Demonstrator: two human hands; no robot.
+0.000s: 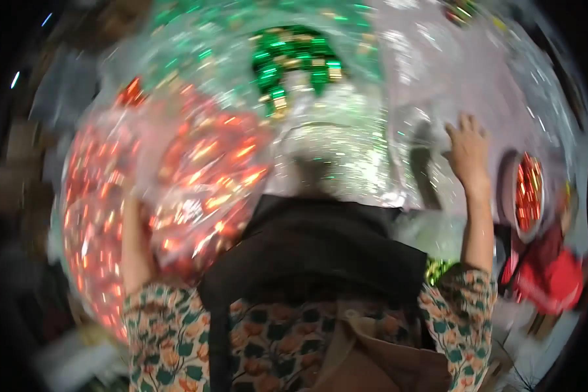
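We log the right hand (467, 151): fingers spread apart, flat against a clear plastic bag of silver tinsel (336, 140), clamped on nothing. The left hand is buried behind a clear bag of red shiny ornaments (176, 189), so we cannot tell its grip. Above the silver bag sits green tinsel (294, 62). Right of the right hand, a round red-filled container (528, 193). Picture blurred.

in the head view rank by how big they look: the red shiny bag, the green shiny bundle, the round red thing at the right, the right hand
1. red shiny bag, by far the largest
2. green shiny bundle
3. and 4. round red thing and right hand: look alike, and blur and fisheye bending make the order unsure
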